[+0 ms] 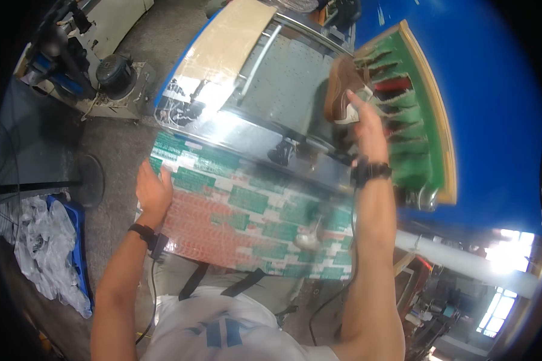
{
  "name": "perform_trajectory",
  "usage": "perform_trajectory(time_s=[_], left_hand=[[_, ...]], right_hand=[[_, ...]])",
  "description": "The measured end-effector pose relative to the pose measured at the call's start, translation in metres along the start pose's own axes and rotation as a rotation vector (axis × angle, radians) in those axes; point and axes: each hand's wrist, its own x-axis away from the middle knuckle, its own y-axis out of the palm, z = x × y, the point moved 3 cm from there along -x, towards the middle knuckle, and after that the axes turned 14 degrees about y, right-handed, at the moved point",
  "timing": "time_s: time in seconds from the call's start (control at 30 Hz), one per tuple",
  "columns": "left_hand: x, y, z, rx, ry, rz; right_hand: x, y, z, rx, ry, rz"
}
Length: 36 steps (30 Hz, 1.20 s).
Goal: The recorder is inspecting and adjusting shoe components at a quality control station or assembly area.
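Observation:
My right hand (372, 129) reaches far forward on the right and grips a brown shoe (337, 87) with white parts. The shoe is tilted beside a green slotted rack (433, 120) with a wooden edge. At the left edge of a board covered in green, white and red printed tape (223, 198), my left hand (155, 191) rests with its fingers stretched out, holding nothing. A small pale object (308, 242), blurred, lies on or over the board's right part. Both wrists wear black bands with cables.
Beyond the board stands a metal-framed machine top with a grey perforated surface (283, 84) and a tan sheet (226, 42). A blue surface (494, 120) spreads at the right. A motor (115, 75) stands far left. Clear plastic bags (48, 253) fill a blue crate at the lower left.

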Motion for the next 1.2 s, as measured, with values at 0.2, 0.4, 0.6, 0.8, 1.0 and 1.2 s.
perform_trajectory(time_s=[0.2, 0.4, 0.6, 0.8, 1.0, 1.2], left_hand=[[0.001, 0.01, -0.008, -0.017, -0.05, -0.008], [-0.004, 0.007, -0.012, -0.004, -0.097, -0.052], [0.001, 0.008, -0.021, 0.051, -0.061, -0.057], [0.067, -0.029, 0.025, 0.321, 0.423, 0.187], [0.196, -0.026, 0.113, 0.588, 0.361, -0.221], [0.183, -0.032, 0.093, 0.981, 0.197, -0.437]], right_hand=[[0.156, 0.021, 0.007, 0.803, -0.439, -0.238], [0.213, 0.124, 0.139, 1.39, -0.904, -0.931], [0.204, 0.084, 0.19, 1.078, -1.032, -0.38], [0.283, 0.024, 0.293, 0.577, -0.174, 0.192], [0.335, 0.091, 0.365, 0.273, -0.159, -0.106], [0.332, 0.078, 0.341, 0.246, -0.167, -0.102]])
